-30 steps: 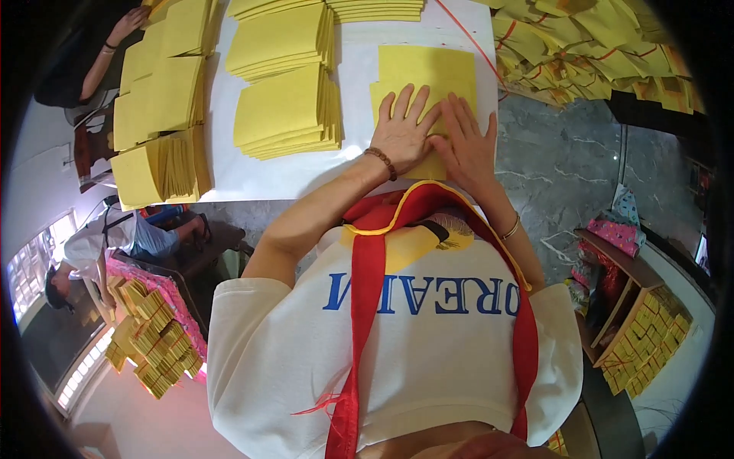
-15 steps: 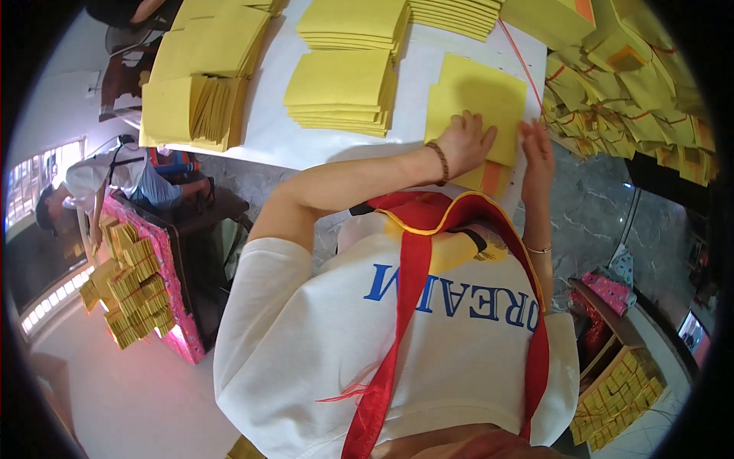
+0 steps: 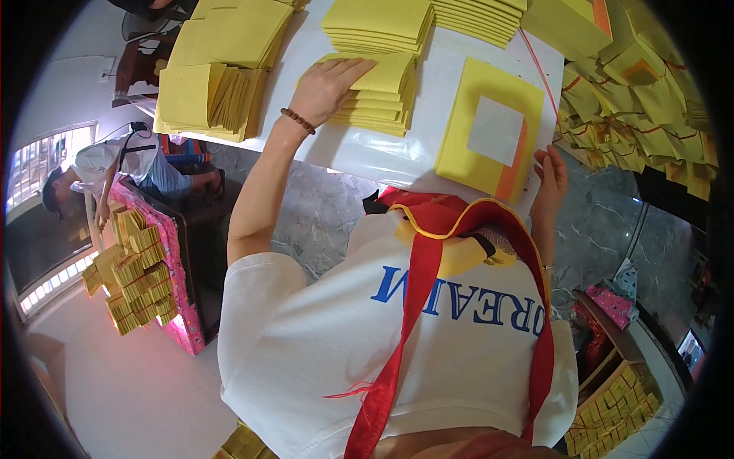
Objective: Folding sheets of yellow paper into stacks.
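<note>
My left hand (image 3: 329,84) reaches forward and lies flat, fingers apart, on the top sheet of a stack of yellow paper (image 3: 382,92) on the white table (image 3: 367,157). A bead bracelet is on that wrist. My right hand (image 3: 550,180) rests at the table's near edge, touching the right corner of a yellow sheet with a white square and an orange strip (image 3: 489,126). Whether it grips the sheet is not clear. A red sash and my white shirt fill the lower view.
More yellow stacks lie at the back (image 3: 378,19) and left (image 3: 214,69) of the table. Bundles of yellow paper tied with red string are heaped at the right (image 3: 642,84). A person (image 3: 107,164) bends over a pink box of yellow bundles (image 3: 138,268) at the left.
My left hand has left the sheet with the white square and moved left onto the yellow stack. My right hand has slid down to the sheet's right corner.
</note>
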`<state>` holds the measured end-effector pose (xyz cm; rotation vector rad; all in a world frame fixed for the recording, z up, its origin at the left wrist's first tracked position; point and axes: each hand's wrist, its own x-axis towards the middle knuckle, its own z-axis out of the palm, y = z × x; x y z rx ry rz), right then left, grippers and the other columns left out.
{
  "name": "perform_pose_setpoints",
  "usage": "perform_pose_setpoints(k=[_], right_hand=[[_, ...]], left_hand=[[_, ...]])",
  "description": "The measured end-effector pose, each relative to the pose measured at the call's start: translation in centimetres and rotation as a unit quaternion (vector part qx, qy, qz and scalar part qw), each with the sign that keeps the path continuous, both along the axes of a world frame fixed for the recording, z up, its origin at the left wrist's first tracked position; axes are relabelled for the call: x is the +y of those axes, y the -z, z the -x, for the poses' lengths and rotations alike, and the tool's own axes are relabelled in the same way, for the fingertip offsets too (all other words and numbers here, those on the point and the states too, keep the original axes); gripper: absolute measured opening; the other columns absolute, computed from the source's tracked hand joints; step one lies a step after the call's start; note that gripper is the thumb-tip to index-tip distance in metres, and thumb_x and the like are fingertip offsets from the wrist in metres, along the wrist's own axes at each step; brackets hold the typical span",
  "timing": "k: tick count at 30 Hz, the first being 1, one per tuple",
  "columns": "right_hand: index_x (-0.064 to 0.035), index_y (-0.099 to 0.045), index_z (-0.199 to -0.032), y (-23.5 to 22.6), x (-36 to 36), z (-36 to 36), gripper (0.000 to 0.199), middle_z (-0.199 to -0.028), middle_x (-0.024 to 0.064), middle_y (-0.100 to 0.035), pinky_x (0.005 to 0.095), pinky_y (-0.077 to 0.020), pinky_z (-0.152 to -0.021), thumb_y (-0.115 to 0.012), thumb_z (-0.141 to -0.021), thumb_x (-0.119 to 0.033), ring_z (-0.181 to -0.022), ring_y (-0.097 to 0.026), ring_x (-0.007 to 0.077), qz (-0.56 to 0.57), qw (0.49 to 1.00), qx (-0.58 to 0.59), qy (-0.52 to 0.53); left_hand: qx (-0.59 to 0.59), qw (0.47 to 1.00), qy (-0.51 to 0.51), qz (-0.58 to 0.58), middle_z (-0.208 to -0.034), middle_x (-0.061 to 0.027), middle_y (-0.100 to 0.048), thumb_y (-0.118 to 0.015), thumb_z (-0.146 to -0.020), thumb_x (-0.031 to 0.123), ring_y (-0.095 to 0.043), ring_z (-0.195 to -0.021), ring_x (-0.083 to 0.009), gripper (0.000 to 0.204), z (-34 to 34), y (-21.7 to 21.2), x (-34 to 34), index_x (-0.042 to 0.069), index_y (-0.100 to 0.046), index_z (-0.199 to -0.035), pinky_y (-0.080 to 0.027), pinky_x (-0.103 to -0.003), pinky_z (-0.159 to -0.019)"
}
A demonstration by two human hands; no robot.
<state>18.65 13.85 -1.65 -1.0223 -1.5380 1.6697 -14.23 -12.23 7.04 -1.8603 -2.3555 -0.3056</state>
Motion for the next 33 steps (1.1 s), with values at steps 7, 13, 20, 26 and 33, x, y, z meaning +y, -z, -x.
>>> perform_pose_setpoints(k=[7, 13, 20, 26, 33], right_hand=[[-0.0044, -0.057, -0.114, 0.1, -1.0, 0.2, 0.024, -0.101, 0.0048, -0.062, 0.0268, -0.0442, -0.082, -0.050, -0.093, -0.014, -0.094, -0.057, 0.0123, -0.020, 0.999, -0.025, -0.006], [-0.0041, -0.057, -0.114, 0.1, -1.3, -0.1, 0.024, -0.100, 0.0046, -0.062, 0.0261, -0.0444, -0.081, -0.050, -0.093, -0.013, -0.093, -0.057, 0.0113, -0.017, 1.000, -0.017, -0.008], [-0.0016, -0.058, -0.112, -0.5, -1.4, -0.4, 0.023, -0.102, 0.0062, -0.062, 0.0230, -0.0423, -0.081, -0.051, -0.092, -0.011, -0.094, -0.056, 0.0102, -0.062, 0.998, -0.013, 0.007], [-0.0072, -0.061, -0.111, 0.2, -0.8, -1.2, 0.023, -0.102, 0.0029, -0.063, 0.0221, -0.0433, -0.074, -0.055, -0.089, -0.014, -0.087, -0.056, 0.0087, -0.066, 0.997, -0.042, -0.011], [-0.0093, -0.062, -0.109, 0.7, -1.1, -0.7, 0.027, -0.099, 0.0042, -0.064, 0.0231, -0.0432, -0.071, -0.062, -0.083, -0.017, -0.085, -0.056, 0.0112, -0.144, 0.984, -0.096, -0.044]], left_hand=[[-0.052, 0.998, -0.007, 0.018, -0.123, -0.0062, -0.052, -0.056, -0.082, 0.031, -0.045, -0.115, -0.0246, 0.042, -0.7, 3.8, -0.3, 0.016, -0.054, -0.121, -0.036, -0.040, -0.093], [0.013, 0.992, -0.091, -0.086, -0.120, -0.0021, -0.051, -0.057, -0.082, 0.034, -0.043, -0.115, -0.0227, 0.034, -2.7, 7.7, -0.2, 0.020, -0.058, -0.112, -0.032, -0.040, -0.093], [0.003, 0.998, -0.049, -0.049, -0.119, -0.0052, -0.053, -0.056, -0.084, 0.033, -0.046, -0.112, -0.0249, 0.034, -2.1, 6.0, -0.2, 0.016, -0.057, -0.114, -0.035, -0.041, -0.090], [-0.024, 0.999, -0.028, 0.040, -0.115, -0.0086, -0.057, -0.050, -0.088, 0.037, -0.051, -0.106, -0.0263, 0.036, -1.7, 1.2, 1.7, 0.013, -0.057, -0.114, -0.038, -0.041, -0.087], [-0.140, 0.975, 0.140, -0.100, -0.104, -0.0120, -0.060, -0.065, -0.076, 0.015, -0.056, -0.093, -0.0315, 0.025, -10.4, 2.0, 7.6, 0.005, -0.061, -0.099, -0.044, -0.039, -0.078]])
